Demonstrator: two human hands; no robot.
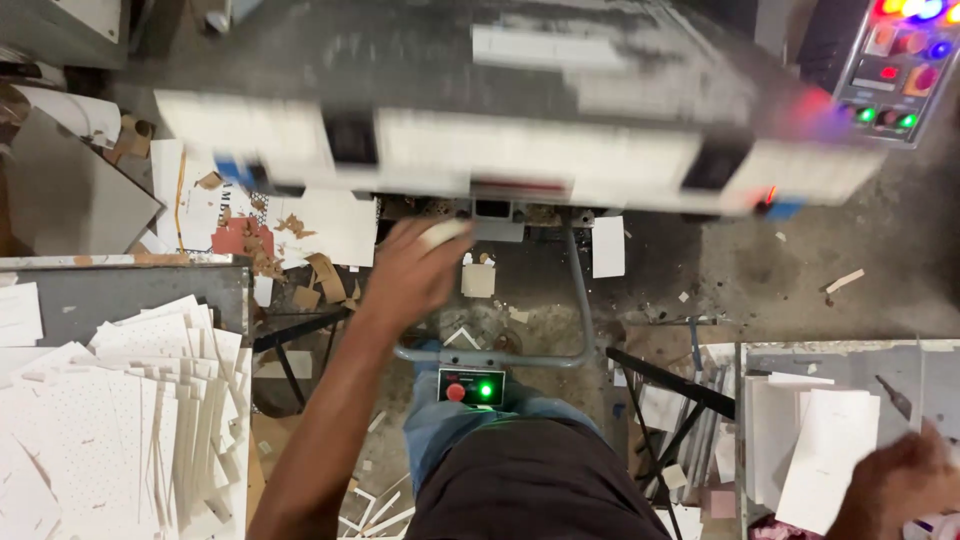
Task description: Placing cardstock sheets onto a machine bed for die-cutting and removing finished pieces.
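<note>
White card blank (442,233) pinched in left hand (415,275) fingers, held just under blurred press platen (520,150). Left arm extended forward, wrist level. Right hand (900,480) resting on white card stack (825,455) on right surface (850,355); finger state unclear. Fanned white sheets (130,420) on left surface. Pedal box with green lamp (471,386) below, amid floor scraps.

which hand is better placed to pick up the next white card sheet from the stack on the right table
Right, probably. The right hand already rests at the stack of white card sheets on the grey right-hand table. The left hand is stretched forward at the blurred white machine platen, far from that stack.
</note>
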